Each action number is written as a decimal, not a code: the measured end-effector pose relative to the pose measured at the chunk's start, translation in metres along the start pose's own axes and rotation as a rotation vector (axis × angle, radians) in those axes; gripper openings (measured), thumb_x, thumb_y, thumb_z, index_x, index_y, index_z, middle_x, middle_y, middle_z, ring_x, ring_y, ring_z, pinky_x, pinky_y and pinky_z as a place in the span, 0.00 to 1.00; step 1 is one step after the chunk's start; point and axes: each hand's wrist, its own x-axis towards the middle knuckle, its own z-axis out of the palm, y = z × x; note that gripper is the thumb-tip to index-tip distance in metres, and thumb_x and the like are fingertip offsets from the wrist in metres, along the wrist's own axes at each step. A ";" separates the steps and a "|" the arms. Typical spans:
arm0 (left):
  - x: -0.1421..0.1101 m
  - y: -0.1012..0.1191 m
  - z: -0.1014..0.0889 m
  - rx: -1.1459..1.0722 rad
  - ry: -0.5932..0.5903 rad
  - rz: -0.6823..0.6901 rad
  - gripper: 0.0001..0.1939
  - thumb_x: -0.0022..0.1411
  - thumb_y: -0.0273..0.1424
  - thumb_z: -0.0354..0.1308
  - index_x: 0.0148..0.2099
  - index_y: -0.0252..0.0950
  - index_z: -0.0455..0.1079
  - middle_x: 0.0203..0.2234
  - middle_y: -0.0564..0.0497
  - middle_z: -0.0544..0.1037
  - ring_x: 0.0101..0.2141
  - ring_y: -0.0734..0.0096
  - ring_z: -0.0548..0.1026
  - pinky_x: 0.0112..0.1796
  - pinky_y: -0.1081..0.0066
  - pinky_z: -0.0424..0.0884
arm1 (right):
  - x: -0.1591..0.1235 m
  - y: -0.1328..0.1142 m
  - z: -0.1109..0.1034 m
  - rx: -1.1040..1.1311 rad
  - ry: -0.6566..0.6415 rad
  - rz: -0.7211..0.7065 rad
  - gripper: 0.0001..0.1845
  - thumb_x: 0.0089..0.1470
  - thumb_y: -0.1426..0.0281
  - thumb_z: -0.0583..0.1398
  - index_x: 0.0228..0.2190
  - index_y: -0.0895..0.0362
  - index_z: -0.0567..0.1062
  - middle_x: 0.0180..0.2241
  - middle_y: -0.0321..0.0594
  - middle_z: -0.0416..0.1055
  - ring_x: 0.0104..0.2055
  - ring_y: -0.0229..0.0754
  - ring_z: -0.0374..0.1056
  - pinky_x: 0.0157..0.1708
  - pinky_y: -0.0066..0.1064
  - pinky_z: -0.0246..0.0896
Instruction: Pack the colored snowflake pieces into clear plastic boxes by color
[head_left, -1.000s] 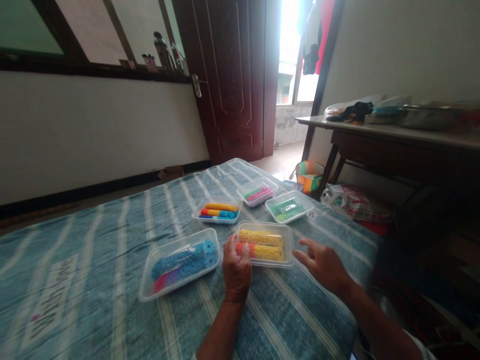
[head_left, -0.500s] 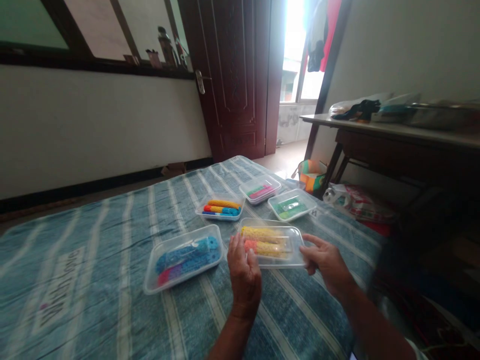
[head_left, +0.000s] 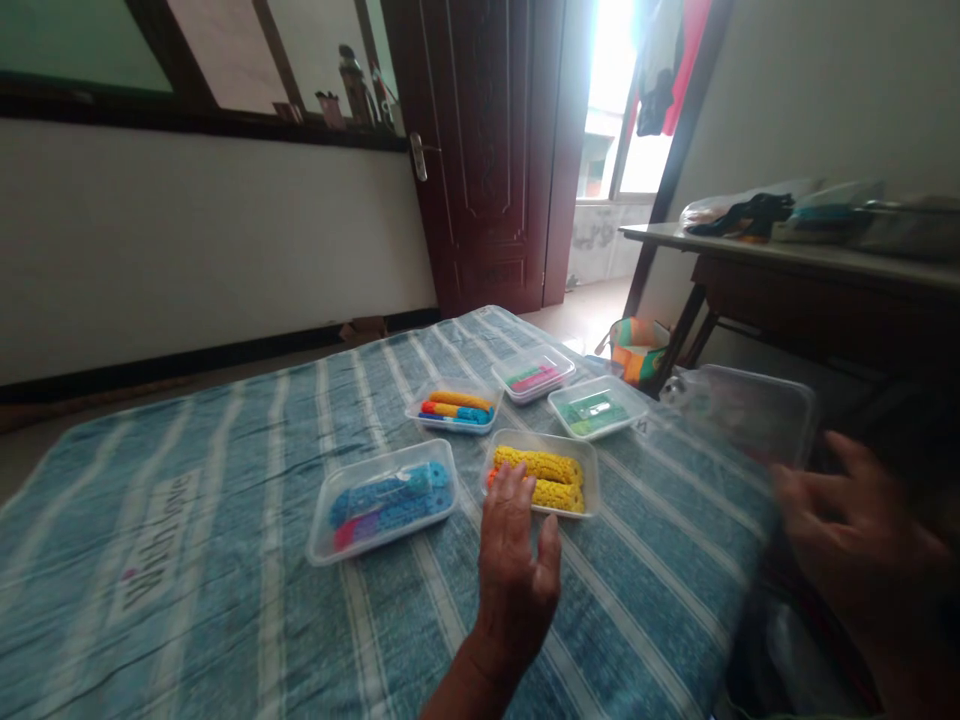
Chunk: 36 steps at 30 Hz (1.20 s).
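A clear plastic box [head_left: 592,490] lies uncovered on the striped cloth, with yellow crocheted rolls [head_left: 555,465] and an orange one inside. My left hand [head_left: 517,540] is open, its fingertips over the front left part of this box; whether they touch the rolls I cannot tell. Off to the right, past the cloth's edge, my right hand [head_left: 847,510], smeared by motion, grips a clear plastic lid [head_left: 765,400] by its lower edge. Left of my left hand sits a box of blue and pink rolls [head_left: 390,505] under its cover.
Behind stand a box with orange, red and blue rolls [head_left: 454,410], a box with green and pink contents [head_left: 532,375] and a green-filled box [head_left: 598,408]. A table [head_left: 675,237] with bags is at the right. A colourful basket [head_left: 637,352] stands on the floor.
The lid has come off the box of yellow rolls and moved right in my right hand. My left hand now reaches over the uncovered box. The view has turned slightly left.
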 end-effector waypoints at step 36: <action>0.051 -0.098 -0.166 0.875 -0.658 -0.815 0.19 0.68 0.34 0.40 0.37 0.38 0.73 0.35 0.41 0.83 0.37 0.52 0.80 0.31 0.66 0.65 | -0.044 -0.299 0.151 0.042 -1.268 -0.326 0.16 0.58 0.67 0.58 0.43 0.62 0.80 0.45 0.56 0.78 0.47 0.52 0.75 0.41 0.36 0.69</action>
